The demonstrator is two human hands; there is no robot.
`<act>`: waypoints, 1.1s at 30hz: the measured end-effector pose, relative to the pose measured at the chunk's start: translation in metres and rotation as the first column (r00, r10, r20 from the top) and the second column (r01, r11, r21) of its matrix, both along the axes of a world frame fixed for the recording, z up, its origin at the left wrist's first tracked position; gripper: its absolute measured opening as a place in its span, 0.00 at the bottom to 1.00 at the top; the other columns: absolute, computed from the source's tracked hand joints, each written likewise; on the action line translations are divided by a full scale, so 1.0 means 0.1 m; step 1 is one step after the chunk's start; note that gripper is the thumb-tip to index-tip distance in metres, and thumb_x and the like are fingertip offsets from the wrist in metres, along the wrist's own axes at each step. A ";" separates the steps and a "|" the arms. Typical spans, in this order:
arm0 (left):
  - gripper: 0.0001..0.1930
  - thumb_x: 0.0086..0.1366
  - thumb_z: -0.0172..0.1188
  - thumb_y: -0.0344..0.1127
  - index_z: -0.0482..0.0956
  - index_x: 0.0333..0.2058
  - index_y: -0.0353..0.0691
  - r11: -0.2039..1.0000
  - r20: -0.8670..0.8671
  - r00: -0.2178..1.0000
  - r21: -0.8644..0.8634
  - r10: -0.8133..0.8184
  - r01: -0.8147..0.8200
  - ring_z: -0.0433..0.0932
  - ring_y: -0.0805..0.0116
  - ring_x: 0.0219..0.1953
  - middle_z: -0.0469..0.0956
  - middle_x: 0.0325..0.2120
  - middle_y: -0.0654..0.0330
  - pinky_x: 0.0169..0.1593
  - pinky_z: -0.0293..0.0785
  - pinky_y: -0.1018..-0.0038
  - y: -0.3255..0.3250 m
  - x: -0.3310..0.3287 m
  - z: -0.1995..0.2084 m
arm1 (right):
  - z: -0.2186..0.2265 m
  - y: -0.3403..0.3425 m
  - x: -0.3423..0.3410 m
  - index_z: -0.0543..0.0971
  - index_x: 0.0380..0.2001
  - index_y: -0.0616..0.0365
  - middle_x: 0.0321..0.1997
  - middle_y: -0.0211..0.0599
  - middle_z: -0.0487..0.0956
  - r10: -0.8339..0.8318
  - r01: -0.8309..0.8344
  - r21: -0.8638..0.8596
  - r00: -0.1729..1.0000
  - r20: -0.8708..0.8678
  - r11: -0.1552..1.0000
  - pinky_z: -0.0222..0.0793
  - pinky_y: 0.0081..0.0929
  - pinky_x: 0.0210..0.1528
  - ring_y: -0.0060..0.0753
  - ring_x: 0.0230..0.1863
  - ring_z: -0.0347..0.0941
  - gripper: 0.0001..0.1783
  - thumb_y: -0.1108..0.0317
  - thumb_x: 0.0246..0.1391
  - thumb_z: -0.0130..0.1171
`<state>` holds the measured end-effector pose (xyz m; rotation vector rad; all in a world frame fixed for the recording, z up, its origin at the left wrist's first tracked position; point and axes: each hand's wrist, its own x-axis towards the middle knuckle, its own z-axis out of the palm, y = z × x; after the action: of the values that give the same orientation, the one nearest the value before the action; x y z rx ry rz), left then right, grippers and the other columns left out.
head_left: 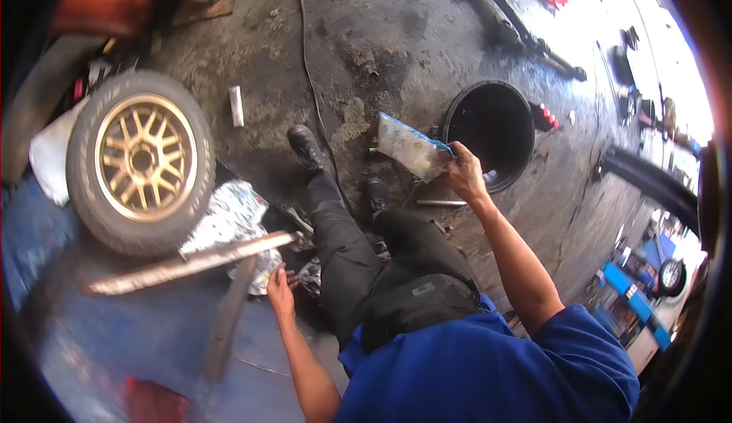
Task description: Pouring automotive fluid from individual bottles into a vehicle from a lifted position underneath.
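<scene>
While seated on the stained floor [396,34], right hand [463,173] pinching a clear plastic bag [410,147] beside the black bin [492,133], not yet dropped in; left hand [280,292] spread on crumpled wrapping [229,221] near the gold-rimmed wheel [141,162], still to clear.

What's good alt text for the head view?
Seen from above, a person's right hand holds a clear plastic bag near a black bin; the left hand touches crumpled wrapping beside a gold-rimmed wheel on stained concrete.
</scene>
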<state>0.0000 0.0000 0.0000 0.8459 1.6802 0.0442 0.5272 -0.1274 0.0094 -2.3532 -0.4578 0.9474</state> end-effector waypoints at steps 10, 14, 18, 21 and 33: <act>0.19 0.79 0.51 0.42 0.78 0.57 0.34 0.715 -0.104 0.709 -0.026 -0.698 0.699 0.83 0.70 0.36 0.84 0.37 0.57 0.41 0.79 0.74 3.88 2.57 -0.47 | -0.47 0.79 0.96 0.78 0.41 0.63 0.33 0.45 0.82 -0.584 0.610 -0.073 0.782 0.219 0.789 0.72 0.36 0.40 0.38 0.34 0.79 0.14 0.60 0.68 0.58; 0.19 0.78 0.52 0.42 0.77 0.58 0.36 0.589 -0.171 0.580 -0.002 -0.797 0.808 0.81 0.73 0.37 0.83 0.37 0.58 0.41 0.78 0.76 5.10 3.73 -0.24 | -0.75 1.22 1.24 0.79 0.40 0.61 0.27 0.37 0.80 -0.800 0.800 -0.117 0.596 0.060 0.588 0.71 0.33 0.34 0.30 0.29 0.78 0.15 0.58 0.67 0.59; 0.19 0.78 0.53 0.44 0.77 0.57 0.35 0.494 -0.082 0.491 -0.021 -0.867 0.869 0.82 0.68 0.38 0.83 0.39 0.55 0.42 0.81 0.71 5.15 5.53 -0.35 | -1.34 0.83 1.55 0.80 0.43 0.60 0.35 0.46 0.85 -0.865 0.858 -0.241 0.489 0.114 0.453 0.76 0.41 0.42 0.44 0.38 0.83 0.17 0.56 0.64 0.60; 0.19 0.78 0.54 0.44 0.78 0.57 0.36 0.339 -0.022 0.338 -0.014 -0.941 0.941 0.82 0.70 0.39 0.83 0.39 0.57 0.42 0.79 0.74 5.26 6.68 -0.32 | -1.58 1.19 1.85 0.80 0.45 0.61 0.32 0.37 0.83 -0.924 0.903 -0.239 0.379 0.051 0.358 0.78 0.30 0.29 0.25 0.27 0.78 0.15 0.60 0.64 0.62; 0.35 0.64 0.69 0.40 0.68 0.68 0.44 -0.531 0.094 -0.572 0.275 -0.815 0.802 0.73 0.45 0.63 0.69 0.64 0.42 0.63 0.72 0.59 4.11 10.09 -0.19 | -0.49 2.76 4.00 0.78 0.43 0.62 0.40 0.51 0.79 -0.884 0.884 0.002 0.468 0.021 0.468 0.73 0.44 0.46 0.56 0.44 0.79 0.08 0.72 0.61 0.57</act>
<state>1.0093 0.4106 -0.0190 2.0630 -0.1782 -1.1138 0.9277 0.1488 -0.0397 -2.1195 0.7664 0.3803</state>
